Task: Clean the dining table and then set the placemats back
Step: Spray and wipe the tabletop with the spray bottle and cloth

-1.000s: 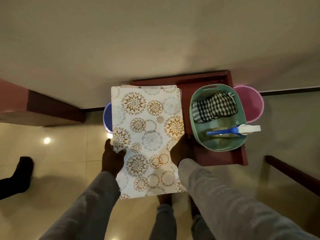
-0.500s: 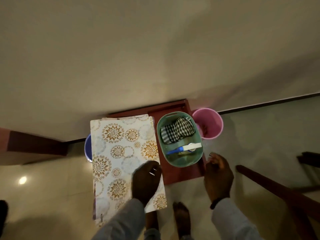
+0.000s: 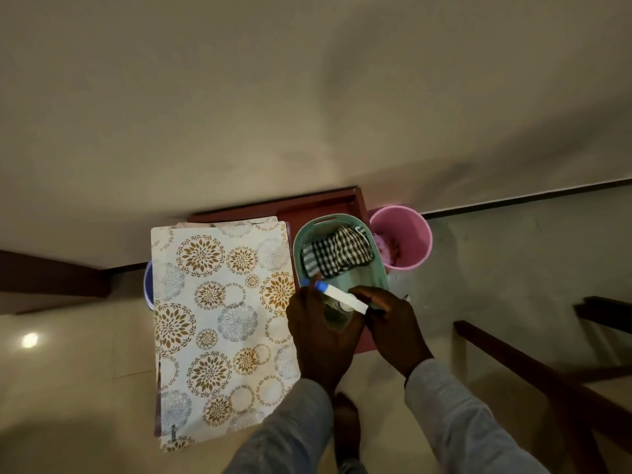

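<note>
Beside a beige wall (image 3: 307,97), both hands (image 3: 355,323) grasp a spray bottle (image 3: 340,297) over the red stool (image 3: 321,206).

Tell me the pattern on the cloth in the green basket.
Black-and-white check, seen in the head view: cloth in the basket.

Dim, warm light; lamp glare spot (image 3: 30,340) on floor at left; soft shadows lower frame; wide-angle bending at edges.

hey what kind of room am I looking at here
Probably a home dining area: patterned placemats are stacked on a small red-brown stand by the wall, next to a green basket holding a checked cloth; a pink bucket sits on the tiled floor.
</note>
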